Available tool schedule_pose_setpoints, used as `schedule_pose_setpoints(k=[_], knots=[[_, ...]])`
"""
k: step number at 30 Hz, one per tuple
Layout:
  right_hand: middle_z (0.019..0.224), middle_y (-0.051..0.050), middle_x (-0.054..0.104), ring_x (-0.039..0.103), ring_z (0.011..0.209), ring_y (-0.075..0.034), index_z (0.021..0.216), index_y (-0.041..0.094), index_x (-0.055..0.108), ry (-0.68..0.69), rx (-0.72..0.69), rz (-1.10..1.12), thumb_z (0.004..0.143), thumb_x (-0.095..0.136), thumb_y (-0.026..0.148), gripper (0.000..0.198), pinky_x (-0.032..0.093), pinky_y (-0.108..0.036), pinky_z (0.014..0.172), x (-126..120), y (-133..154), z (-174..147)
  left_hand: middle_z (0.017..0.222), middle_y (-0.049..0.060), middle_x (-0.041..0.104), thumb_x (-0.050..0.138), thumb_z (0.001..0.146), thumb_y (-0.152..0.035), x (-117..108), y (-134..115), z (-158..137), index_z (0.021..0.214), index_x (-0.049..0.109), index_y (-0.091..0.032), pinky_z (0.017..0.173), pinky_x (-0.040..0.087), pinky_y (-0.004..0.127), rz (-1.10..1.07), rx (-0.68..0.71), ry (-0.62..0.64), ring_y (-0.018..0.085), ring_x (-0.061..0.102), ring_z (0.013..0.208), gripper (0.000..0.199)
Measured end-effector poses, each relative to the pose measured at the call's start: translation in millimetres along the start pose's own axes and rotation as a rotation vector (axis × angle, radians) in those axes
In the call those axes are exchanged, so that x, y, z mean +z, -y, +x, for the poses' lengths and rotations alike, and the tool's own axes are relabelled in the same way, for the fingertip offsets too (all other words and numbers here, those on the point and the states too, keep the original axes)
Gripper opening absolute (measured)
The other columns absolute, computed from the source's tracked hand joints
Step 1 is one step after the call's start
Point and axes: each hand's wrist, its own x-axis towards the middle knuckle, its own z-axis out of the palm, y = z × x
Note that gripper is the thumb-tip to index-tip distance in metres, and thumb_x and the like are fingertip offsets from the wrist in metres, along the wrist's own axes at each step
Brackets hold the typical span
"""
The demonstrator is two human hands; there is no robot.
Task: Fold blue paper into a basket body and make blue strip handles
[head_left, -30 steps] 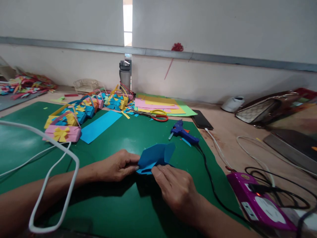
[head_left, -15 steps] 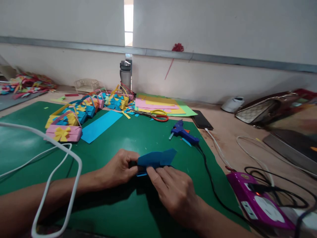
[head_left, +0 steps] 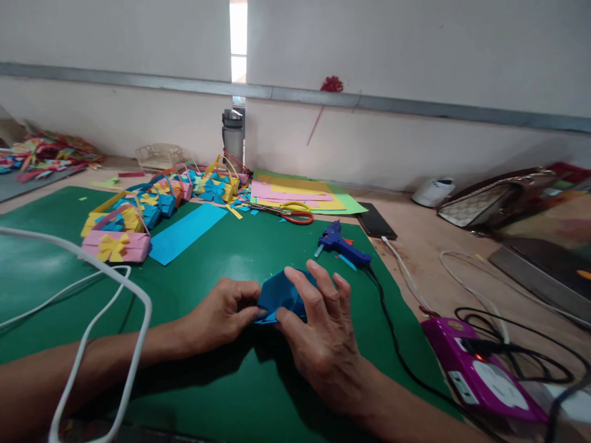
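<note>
A piece of folded blue paper (head_left: 276, 294) is held above the green mat (head_left: 207, 387), between my two hands. My left hand (head_left: 226, 311) pinches its left end, thumb on the near side. My right hand (head_left: 323, 326) is at its right part, with the thumb on the near edge and the fingers raised and curved over the top. The right hand covers much of that side of the paper. Beyond the hands lies a flat blue paper strip (head_left: 187, 234). A blue glue gun (head_left: 344, 246) rests to the right, its nozzle pointing left.
Small paper baskets (head_left: 117, 245) with bows stand at the left. Scissors (head_left: 295, 215) lie before stacked coloured sheets (head_left: 295, 192). A phone (head_left: 377, 221), a purple power strip (head_left: 480, 369) and cables are on the right. A white looped tube (head_left: 143, 314) crosses the left foreground.
My right hand's fingers have lifted and spread from the blue paper's near side to over its top. The paper has tilted and its fold has opened. My left hand keeps its pinch.
</note>
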Motion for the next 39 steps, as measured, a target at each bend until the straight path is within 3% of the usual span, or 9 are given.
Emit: schedule_pose_setpoints(k=[7,13,19,25,36,39], knots=[[0.128,-0.014,0.053,0.027,0.132,-0.031,0.069,0.016,0.061,0.025,0.019,-0.048,0.085,0.046,0.010,0.023,0.021,-0.053,0.102,0,-2,0,0.082,0.004,0.069,0.051,0.078,-0.012,0,-9,0,0.091,0.067,-0.013,0.079,0.048,0.029,-0.276,-0.063,0.016,0.016,0.062,0.082,0.021],[0.130,-0.015,0.052,0.028,0.132,-0.032,0.066,0.016,0.058,0.044,0.048,-0.062,0.088,0.046,0.015,0.025,0.020,-0.054,0.102,0,-2,1,0.079,0.005,0.071,0.055,0.076,-0.013,3,-11,1,0.099,0.068,-0.013,0.083,0.049,0.033,-0.462,-0.122,0.053,0.018,0.064,0.081,0.026],[0.130,-0.015,0.052,0.027,0.133,-0.031,0.067,0.016,0.059,0.049,0.034,-0.075,0.089,0.044,0.015,0.026,0.020,-0.055,0.102,1,1,4,0.078,0.005,0.071,0.059,0.077,-0.014,3,-11,1,0.090,0.071,-0.012,0.080,0.049,0.030,-0.490,-0.154,0.108,0.017,0.064,0.079,0.018],[0.131,-0.015,0.052,0.026,0.134,-0.030,0.068,0.016,0.060,0.052,0.036,-0.069,0.090,0.044,0.016,0.027,0.018,-0.054,0.103,0,2,4,0.079,0.005,0.072,0.060,0.073,-0.010,5,-9,0,0.092,0.070,-0.012,0.070,0.050,0.028,-0.406,-0.161,-0.006,0.016,0.064,0.073,0.022],[0.130,-0.016,0.053,0.028,0.132,-0.031,0.071,0.015,0.061,0.041,0.016,-0.095,0.088,0.045,0.013,0.024,0.020,-0.054,0.102,2,-1,4,0.086,0.007,0.070,0.061,0.074,-0.019,3,-17,-5,0.102,0.066,-0.014,0.086,0.047,0.035,-0.448,-0.091,0.046,0.021,0.063,0.090,0.029],[0.130,-0.016,0.053,0.028,0.133,-0.031,0.070,0.015,0.061,0.044,0.014,-0.090,0.088,0.045,0.013,0.024,0.020,-0.053,0.102,2,0,4,0.087,0.007,0.069,0.063,0.073,-0.018,6,-11,-5,0.096,0.066,-0.012,0.082,0.047,0.033,-0.438,-0.086,0.016,0.019,0.061,0.085,0.023]])
